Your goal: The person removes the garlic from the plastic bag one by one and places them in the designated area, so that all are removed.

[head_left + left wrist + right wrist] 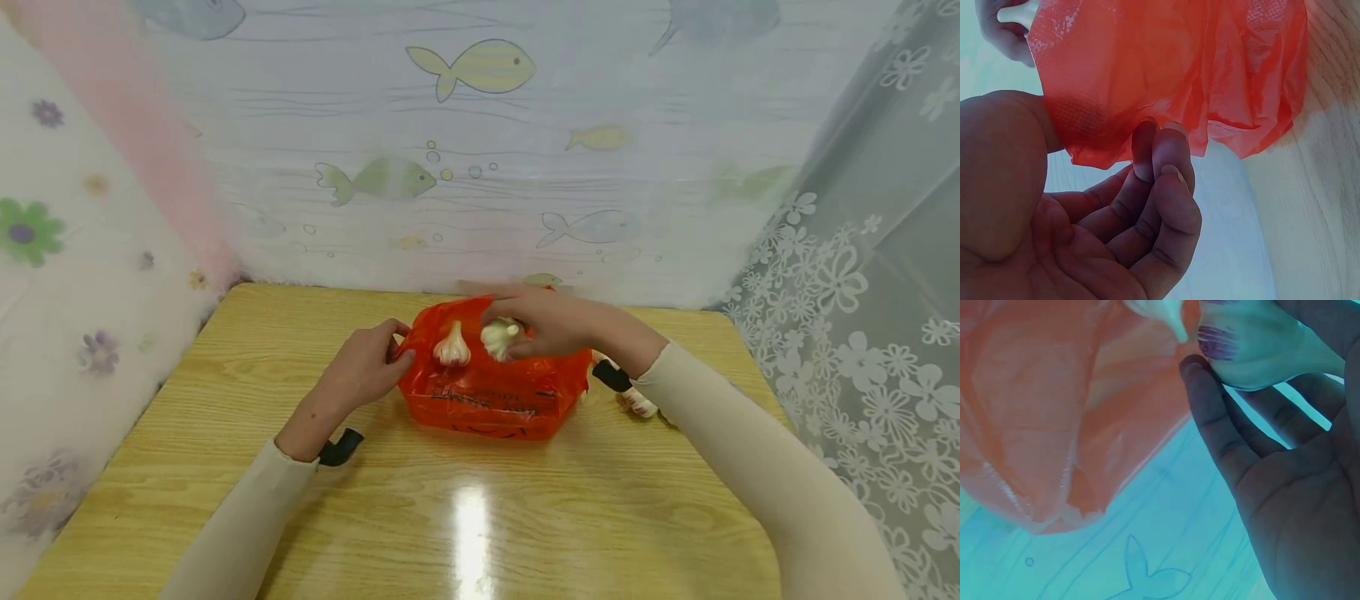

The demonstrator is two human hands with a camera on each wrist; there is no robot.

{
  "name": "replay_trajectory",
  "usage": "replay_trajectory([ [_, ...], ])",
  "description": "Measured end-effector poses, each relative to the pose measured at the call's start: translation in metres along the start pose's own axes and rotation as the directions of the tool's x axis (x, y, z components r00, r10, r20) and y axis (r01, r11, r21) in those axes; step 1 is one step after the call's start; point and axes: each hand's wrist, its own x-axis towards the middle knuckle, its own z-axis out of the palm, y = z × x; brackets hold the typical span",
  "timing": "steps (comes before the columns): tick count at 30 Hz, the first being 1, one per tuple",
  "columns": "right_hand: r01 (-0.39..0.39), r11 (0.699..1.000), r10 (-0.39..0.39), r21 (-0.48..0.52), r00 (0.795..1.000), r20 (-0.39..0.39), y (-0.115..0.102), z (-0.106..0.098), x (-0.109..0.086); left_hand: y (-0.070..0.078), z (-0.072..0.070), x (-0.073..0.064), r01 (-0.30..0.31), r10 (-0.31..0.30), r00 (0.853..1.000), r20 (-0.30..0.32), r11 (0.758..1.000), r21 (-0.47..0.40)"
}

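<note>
A red plastic bag (pixel 487 400) with dark print lies on the wooden table, its upper side spread out. My left hand (pixel 366 364) pinches the bag's left edge between thumb and fingers; the left wrist view shows the fingertips (pixel 1172 140) against the red film. Over the bag, my right hand (pixel 551 317) holds a white garlic bulb (pixel 500 337), and purple streaks show on that bulb (pixel 1254 347) in the right wrist view. Another garlic bulb (pixel 452 347) sits at the bag to the left of it, stem up.
More garlic (pixel 637 403) lies on the table (pixel 300 533) right of the bag, partly hidden behind the right forearm. A fish-print curtain (pixel 480 217) hangs along the table's back edge. Flowered curtains flank both sides. Dark wrist mounts (pixel 341 448) sit under the sleeves' cuffs.
</note>
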Motion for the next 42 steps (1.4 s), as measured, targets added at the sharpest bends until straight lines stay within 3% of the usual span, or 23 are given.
replay_trajectory([
  [10, 0.011, 0.998, -0.004, 0.06, 0.993, -0.121, -0.001, -0.002, -0.022, 0.0, -0.001, 0.0, 0.011, -0.011, 1.0, 0.002, 1.0, -0.004],
  [32, -0.011, 0.984, 0.053, 0.179, 0.971, -0.235, -0.001, 0.009, -0.073, 0.0, -0.003, -0.001, 0.024, -0.024, 1.0, 0.009, 1.0, -0.013],
  [42, 0.006, 0.971, 0.07, 0.24, 0.95, -0.305, 0.005, 0.021, -0.091, -0.002, -0.002, -0.001, 0.027, -0.026, 1.0, 0.008, 1.0, -0.008],
])
